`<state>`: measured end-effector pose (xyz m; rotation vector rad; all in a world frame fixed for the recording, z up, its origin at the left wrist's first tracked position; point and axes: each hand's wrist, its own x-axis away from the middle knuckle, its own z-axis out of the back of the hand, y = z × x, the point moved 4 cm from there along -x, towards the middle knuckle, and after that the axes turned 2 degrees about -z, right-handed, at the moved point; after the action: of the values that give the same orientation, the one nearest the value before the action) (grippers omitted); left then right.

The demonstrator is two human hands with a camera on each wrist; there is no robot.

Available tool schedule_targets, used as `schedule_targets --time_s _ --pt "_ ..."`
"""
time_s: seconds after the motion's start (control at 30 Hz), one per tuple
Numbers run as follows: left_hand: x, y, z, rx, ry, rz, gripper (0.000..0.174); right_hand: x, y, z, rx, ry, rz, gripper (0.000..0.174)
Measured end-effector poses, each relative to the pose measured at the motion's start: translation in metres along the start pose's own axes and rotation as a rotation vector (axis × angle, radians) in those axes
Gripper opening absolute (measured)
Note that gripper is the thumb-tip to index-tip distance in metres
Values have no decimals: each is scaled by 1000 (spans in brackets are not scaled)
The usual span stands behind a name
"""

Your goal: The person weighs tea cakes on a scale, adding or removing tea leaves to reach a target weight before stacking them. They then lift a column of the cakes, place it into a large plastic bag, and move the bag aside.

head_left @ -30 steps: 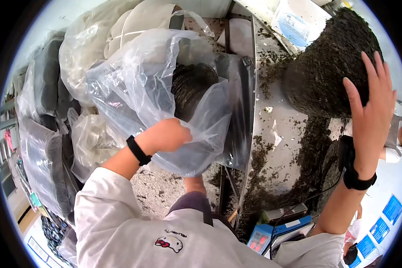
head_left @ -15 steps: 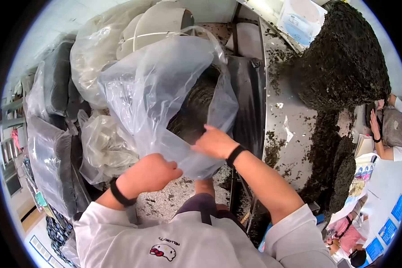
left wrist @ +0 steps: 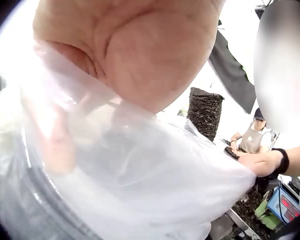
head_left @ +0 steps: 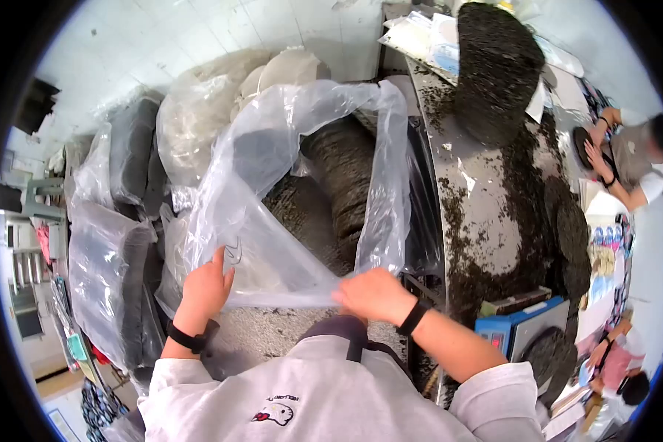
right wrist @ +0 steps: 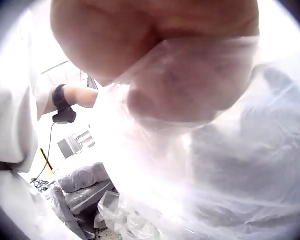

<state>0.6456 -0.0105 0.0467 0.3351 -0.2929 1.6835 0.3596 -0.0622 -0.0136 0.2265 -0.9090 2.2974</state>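
Observation:
A large clear plastic bag (head_left: 272,272) stands with its mouth spread wide in the head view. Two dark, ridged stacks (head_left: 342,173) of what looks like dried seaweed lie inside it. My right hand (head_left: 376,295) pinches the near rim of the bag with curled fingers; in the right wrist view its fingertips (right wrist: 175,95) sit behind the film. At the bag's left side is my left hand (head_left: 205,291), thumb and fingers apart, touching the film. The left wrist view shows a straight finger (left wrist: 60,150) through the plastic, which stretches across toward the right hand.
On my right a metal worktop (head_left: 486,228) carries loose dark flakes, a tall dark stack (head_left: 497,74) and a blue scale (head_left: 523,331). Filled plastic bags (head_left: 107,280) are piled on the left. Another person (head_left: 637,158) works beyond the worktop.
My right hand left the stack on the worktop and came to the bag's rim. My left hand moved outward to the left. The bag's mouth spread wider, showing more of the stacks inside.

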Motion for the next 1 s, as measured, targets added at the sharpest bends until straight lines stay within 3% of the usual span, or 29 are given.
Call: schedule_targets --time_s 0.07,0.17,0.23,0.3,0.37,0.4,0.43,0.5,0.57,0.6,0.63,0.7,0.77,0.8,0.83,0.87,0.9,0.97,1.0 --pt "13 -17 -7 16 -106 86 58 23 -34 -21 -10 54 12 47" --pt "26 -35 -13 25 -91 85 63 47 -70 -45 20 24 -59 49" --pt "29 -42 -15 12 -113 116 59 64 -88 -42 16 107 -24 50" --pt "24 -52 -21 -9 -144 133 55 76 -102 -40 2 23 -35 50" --pt "11 -66 -44 -225 -340 26 40 85 -107 -44 13 10 -53 46" --pt "3 -73 -56 -293 -337 -48 25 89 -108 -49 -26 20 -43 41" --pt "-5 -77 -58 -297 -338 -58 25 90 -108 -54 -64 29 -32 37" --pt "-24 -78 -65 -622 -452 -313 23 82 -111 -72 -124 23 -56 27" --pt "-54 -94 -90 -752 -469 -406 23 66 -117 -84 -4 -27 -59 19" --pt "-73 -109 -111 -747 -477 -444 23 58 -127 -77 12 103 117 14" --pt "-88 -124 -140 -736 -508 -480 23 39 -125 -79 15 84 109 14" --pt "-94 -138 -186 -777 -512 -495 22 12 -144 -93 -56 174 292 13" --pt "-111 -141 -223 -786 -715 -362 21 -2 -147 -97 -137 114 331 14" --pt "-124 -134 -211 -674 -656 -264 20 -12 -141 -99 -123 -92 237 14" --pt "-138 -124 -196 -612 -552 -414 21 -17 -132 -102 -101 -299 142 14" --pt "-153 -102 -159 -437 -588 -359 23 -21 -120 -102 -264 -284 198 19" --pt "-175 -85 -135 -207 -507 -282 28 -24 -106 -109 -269 -294 215 19" --pt "-221 -45 -90 181 -247 -213 30 -31 -88 -133 -639 -423 161 24" --pt "-242 -22 -59 320 -159 -146 30 -33 -82 -139 -817 -385 203 31"
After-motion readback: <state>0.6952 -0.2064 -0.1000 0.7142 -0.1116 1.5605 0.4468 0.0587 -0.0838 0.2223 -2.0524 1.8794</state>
